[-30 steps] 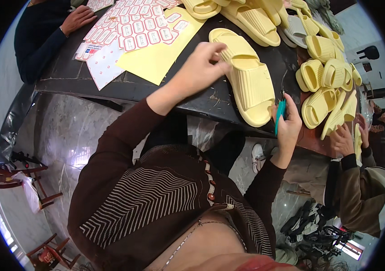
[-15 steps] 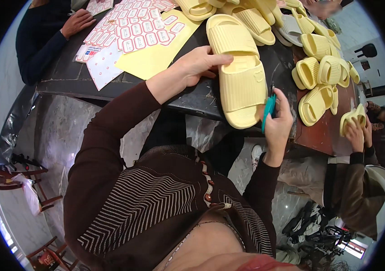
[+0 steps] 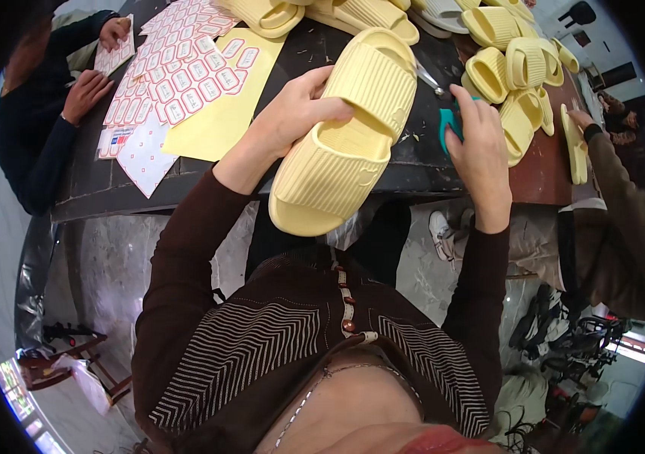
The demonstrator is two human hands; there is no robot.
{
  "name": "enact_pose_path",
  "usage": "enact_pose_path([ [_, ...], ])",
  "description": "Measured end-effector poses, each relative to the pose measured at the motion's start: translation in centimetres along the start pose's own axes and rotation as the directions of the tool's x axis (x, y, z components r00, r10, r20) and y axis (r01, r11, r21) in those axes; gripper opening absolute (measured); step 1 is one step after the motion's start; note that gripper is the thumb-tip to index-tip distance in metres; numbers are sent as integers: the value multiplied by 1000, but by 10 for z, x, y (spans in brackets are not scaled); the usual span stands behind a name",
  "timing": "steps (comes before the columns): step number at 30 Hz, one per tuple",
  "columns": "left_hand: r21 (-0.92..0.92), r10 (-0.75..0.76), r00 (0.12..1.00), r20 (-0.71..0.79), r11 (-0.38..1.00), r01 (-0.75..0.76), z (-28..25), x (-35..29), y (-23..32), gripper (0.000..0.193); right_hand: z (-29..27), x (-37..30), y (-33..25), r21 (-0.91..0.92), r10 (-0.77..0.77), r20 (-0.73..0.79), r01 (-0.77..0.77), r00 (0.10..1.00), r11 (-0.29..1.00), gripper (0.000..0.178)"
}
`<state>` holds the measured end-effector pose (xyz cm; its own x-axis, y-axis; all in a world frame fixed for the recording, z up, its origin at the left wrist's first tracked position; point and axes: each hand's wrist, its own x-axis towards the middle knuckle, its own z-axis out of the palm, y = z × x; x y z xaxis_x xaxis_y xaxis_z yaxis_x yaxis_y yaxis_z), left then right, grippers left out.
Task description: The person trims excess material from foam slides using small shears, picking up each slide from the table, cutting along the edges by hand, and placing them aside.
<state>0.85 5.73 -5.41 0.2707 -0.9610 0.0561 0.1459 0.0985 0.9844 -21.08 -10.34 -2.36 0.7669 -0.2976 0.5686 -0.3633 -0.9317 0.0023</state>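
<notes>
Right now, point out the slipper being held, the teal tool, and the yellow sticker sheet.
pale yellow slipper (image 3: 338, 163), head view, on the ribbed strap.
teal tool (image 3: 447, 125), head view, on the handle showing beside the right hand's fingers.
yellow sticker sheet (image 3: 220, 121), head view, on its bare yellow lower part.

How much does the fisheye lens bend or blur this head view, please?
Head view: the dark table's near edge bows toward the rim, black corners frame the circle; the ribbed pale-yellow foam slide sandal in the left hand is sharp; daylight glares bottom left.
</notes>
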Motion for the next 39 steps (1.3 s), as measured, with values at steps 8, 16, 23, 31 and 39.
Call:
enact_pose_path([
  [8,75,-43,999,-29,996,45,3,-5,1,62,6,6,-6,-149,-99,39,103,994,983,50],
  [16,151,-38,998,-46,987,45,3,-9,1,64,2,3,-15,-180,-56,99,74,993,981,55],
  [23,177,-31,998,-59,983,41,4,-11,3,65,3,3,-15,-213,-29,120,54,992,976,57],
  [31,164,5,998,-58,987,5,1,-13,-1,64,4,2,-14,-185,-92,84,106,992,977,52],
  [39,194,33,998,-60,981,-20,3,-12,5,63,0,0,-12,-181,-53,116,74,992,981,51],
])
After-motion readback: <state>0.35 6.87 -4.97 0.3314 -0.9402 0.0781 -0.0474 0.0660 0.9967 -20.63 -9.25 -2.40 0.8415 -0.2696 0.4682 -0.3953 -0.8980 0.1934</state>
